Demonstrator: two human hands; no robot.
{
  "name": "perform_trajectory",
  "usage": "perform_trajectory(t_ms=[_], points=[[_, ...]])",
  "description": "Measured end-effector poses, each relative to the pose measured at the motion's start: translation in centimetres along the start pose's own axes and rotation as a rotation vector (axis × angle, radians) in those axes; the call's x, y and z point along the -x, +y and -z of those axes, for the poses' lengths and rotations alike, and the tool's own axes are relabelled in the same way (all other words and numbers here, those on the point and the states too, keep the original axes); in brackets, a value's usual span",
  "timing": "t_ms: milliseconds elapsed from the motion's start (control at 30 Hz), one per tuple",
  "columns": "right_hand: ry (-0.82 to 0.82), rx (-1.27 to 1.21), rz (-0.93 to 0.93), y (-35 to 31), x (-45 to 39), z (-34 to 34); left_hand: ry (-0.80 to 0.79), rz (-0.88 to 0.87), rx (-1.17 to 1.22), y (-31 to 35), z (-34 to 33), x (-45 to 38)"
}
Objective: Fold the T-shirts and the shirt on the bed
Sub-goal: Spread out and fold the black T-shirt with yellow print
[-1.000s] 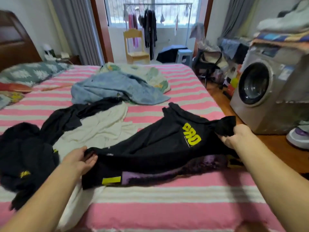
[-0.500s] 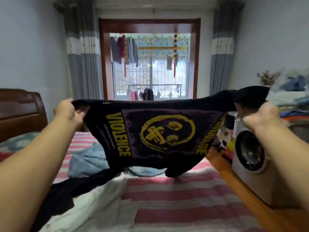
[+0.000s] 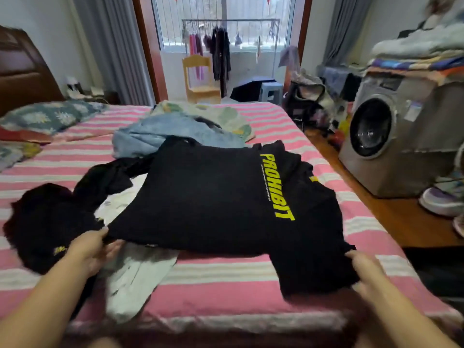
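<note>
A black T-shirt (image 3: pixel 213 197) with yellow "PROHIBIT" lettering lies spread over the pink-and-white striped bed (image 3: pixel 226 277), its plain dark side up and the lettering running along its right part. The left hand (image 3: pixel 91 247) has its grip closed on the shirt's near left corner, thumb on top and fingers tucked beneath the cloth. The right hand (image 3: pixel 365 270) grips the near right corner, where the fabric hangs toward the bed's edge. Under the shirt's left part lies a white garment (image 3: pixel 135 275), crumpled and trailing toward the near edge. Left of that sits a heap of black clothing (image 3: pixel 47 222) with a small yellow mark. Behind the black T-shirt, touching its far edge, rests a light blue shirt (image 3: pixel 160 134), bunched up, with a pale patterned cloth (image 3: pixel 226 116) beyond it. A floral pillow (image 3: pixel 47 115) lies at the bed's far left. A grey washing machine (image 3: pixel 391 131) stands on the wooden floor to the right, and a small wooden chair (image 3: pixel 199 79) stands near the window
</note>
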State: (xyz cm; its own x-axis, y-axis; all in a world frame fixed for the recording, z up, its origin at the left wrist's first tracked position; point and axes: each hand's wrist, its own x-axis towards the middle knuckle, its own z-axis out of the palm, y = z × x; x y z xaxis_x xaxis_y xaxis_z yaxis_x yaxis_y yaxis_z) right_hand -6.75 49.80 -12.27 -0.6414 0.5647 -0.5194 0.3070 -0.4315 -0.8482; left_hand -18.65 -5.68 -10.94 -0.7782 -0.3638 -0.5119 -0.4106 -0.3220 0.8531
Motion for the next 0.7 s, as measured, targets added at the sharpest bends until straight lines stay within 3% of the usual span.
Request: perform_trajectory(t_ms=[133,267,400,533,600,700], points=[[0.023,0.24,-0.144,2.8,1.5,1.1,0.085,0.07,-0.14,-5.0,1.3,-0.9],[0.041,0.357,-0.187,3.7,1.2,2.5,0.071,0.064,-0.191,-6.4,0.7,-0.2],[0.176,0.285,0.062,1.2,2.0,3.1,0.119,0.003,-0.085,-4.3,0.6,-0.1],[0.174,0.478,0.315,-0.4,3.4,4.6,0.161,-0.07,-0.126,-3.0,1.0,-0.3],[0.137,0.622,0.244,0.7,3.0,5.9,0.217,-0.076,-0.213,-3.8,1.2,-0.5],[-0.008,0.757,-0.035,2.3,2.5,7.4,0.263,-0.091,-0.35,-4.8,1.8,-0.7]])
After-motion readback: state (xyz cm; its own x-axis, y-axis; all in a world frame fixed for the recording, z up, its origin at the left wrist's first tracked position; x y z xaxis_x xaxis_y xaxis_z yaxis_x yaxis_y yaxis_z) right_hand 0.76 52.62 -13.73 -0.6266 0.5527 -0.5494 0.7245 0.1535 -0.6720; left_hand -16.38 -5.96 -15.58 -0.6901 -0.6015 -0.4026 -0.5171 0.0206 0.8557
